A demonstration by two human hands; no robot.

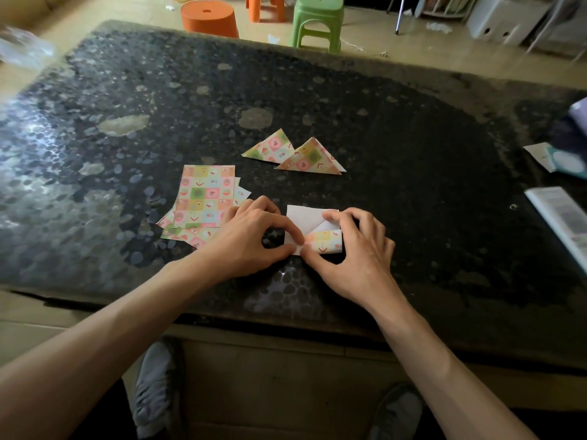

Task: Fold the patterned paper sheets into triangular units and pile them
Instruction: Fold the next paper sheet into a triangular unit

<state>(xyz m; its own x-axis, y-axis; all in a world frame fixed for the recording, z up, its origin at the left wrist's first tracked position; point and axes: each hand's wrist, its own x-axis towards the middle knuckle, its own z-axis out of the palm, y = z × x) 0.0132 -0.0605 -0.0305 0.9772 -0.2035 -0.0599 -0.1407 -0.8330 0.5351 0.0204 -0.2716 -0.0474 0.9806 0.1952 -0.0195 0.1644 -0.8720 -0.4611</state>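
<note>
A half-folded paper sheet (301, 219) lies white side up near the table's front edge, with a patterned flap turned up along its lower right. My left hand (251, 239) pinches its lower left corner between thumb and forefinger. My right hand (355, 249) holds the patterned flap, with the thumb at the lower edge and the fingers curled over the right side. A loose stack of flat patterned sheets (203, 198) lies to the left, partly under my left hand. Two folded triangular units (273, 147) (313, 158) lie side by side further back, the right one overlapping the left.
The dark speckled table (413, 154) reaches across the view. A booklet (562, 217) and papers (552, 160) lie at its right edge, crumpled clear plastic (22, 49) at the far left. An orange stool (209, 19) and a green stool (317, 20) stand behind the table.
</note>
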